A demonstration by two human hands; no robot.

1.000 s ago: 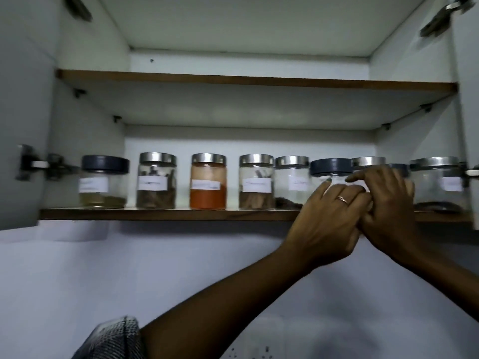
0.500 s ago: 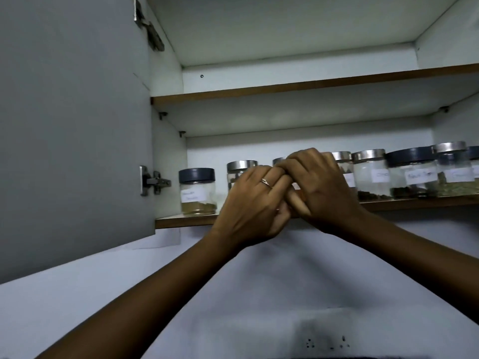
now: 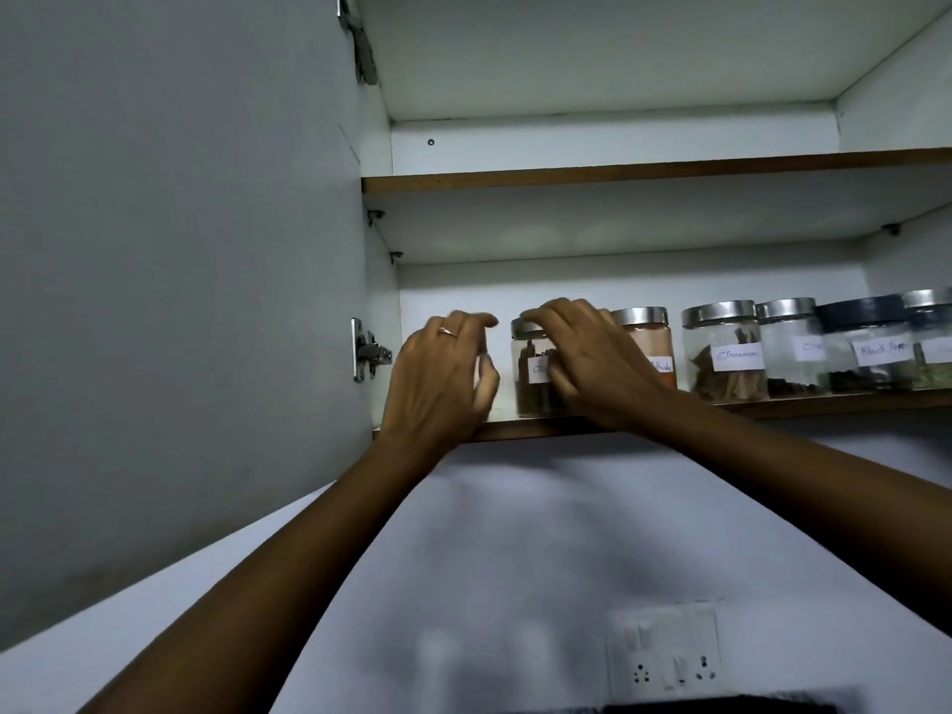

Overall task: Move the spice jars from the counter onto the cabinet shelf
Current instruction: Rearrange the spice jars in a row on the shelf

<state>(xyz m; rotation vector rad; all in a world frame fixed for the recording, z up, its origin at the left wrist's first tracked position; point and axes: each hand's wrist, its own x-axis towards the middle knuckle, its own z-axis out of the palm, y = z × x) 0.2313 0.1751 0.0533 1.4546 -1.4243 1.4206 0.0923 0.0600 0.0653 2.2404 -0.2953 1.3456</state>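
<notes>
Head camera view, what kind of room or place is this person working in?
Most likely a home kitchen. An open wall cabinet holds a row of labelled spice jars on its lower shelf, and a switch and socket plate sits on the wall below. Both hands reach to the leftmost jars.

Both forearms are bare, no sleeves showing; a thin ring (image 3: pixel 447 331) circles one of the left hand's (image 3: pixel 438 383) fingers
</notes>
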